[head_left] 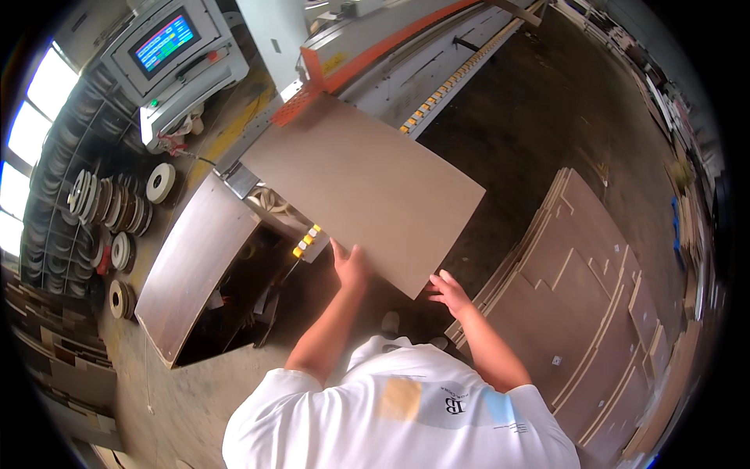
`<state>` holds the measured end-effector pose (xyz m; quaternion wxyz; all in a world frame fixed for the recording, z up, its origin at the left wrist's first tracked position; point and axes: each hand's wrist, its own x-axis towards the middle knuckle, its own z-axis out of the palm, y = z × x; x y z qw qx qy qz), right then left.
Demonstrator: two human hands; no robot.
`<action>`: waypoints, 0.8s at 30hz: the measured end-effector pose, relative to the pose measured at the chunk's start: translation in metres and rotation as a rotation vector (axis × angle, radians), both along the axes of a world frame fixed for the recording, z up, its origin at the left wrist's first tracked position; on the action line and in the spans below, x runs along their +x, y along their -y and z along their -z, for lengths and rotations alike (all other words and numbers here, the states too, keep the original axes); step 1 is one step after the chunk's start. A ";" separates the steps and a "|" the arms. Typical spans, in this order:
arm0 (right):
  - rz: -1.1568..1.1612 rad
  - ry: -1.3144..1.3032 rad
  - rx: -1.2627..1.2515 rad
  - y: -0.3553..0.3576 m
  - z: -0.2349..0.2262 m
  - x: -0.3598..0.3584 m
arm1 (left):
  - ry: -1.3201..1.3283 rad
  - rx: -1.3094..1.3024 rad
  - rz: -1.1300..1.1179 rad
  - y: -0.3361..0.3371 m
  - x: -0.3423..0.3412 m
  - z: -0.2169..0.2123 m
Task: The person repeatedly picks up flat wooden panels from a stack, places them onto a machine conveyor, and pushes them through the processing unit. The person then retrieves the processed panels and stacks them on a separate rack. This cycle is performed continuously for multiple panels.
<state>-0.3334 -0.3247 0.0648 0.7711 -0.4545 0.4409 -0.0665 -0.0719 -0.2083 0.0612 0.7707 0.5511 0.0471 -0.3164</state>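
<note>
A flat brown rectangular wood panel lies level in front of me, its far left part at the orange guard of a long machine. My left hand is at the panel's near left edge, thumb and fingers against it, some fingers hidden beneath. By the near corner, my right hand has its fingers apart, the tips at or very close to the right edge. Yellow and white rollers sit left of my left hand.
A control cabinet with a lit screen stands at the far left. Rolls of edge banding lie nearby. Left of me is a brown open-sided cabinet. Stacked panels rise at right. Roller track runs along the machine.
</note>
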 end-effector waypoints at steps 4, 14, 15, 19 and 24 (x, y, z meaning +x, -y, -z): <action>0.086 -0.074 -0.073 0.000 0.002 -0.068 | -0.013 0.042 0.027 0.040 -0.003 -0.009; 0.571 -0.580 0.134 -0.188 0.050 -0.319 | -0.021 0.021 0.183 0.127 0.003 0.011; 0.613 -0.621 0.161 -0.221 0.061 -0.338 | -0.035 0.023 0.173 0.138 0.002 0.013; 0.937 -0.639 0.393 -0.345 0.093 -0.379 | -0.019 0.016 0.248 0.166 -0.018 -0.002; 1.139 -0.555 0.503 -0.415 0.134 -0.367 | 0.016 0.121 0.391 0.179 -0.051 0.005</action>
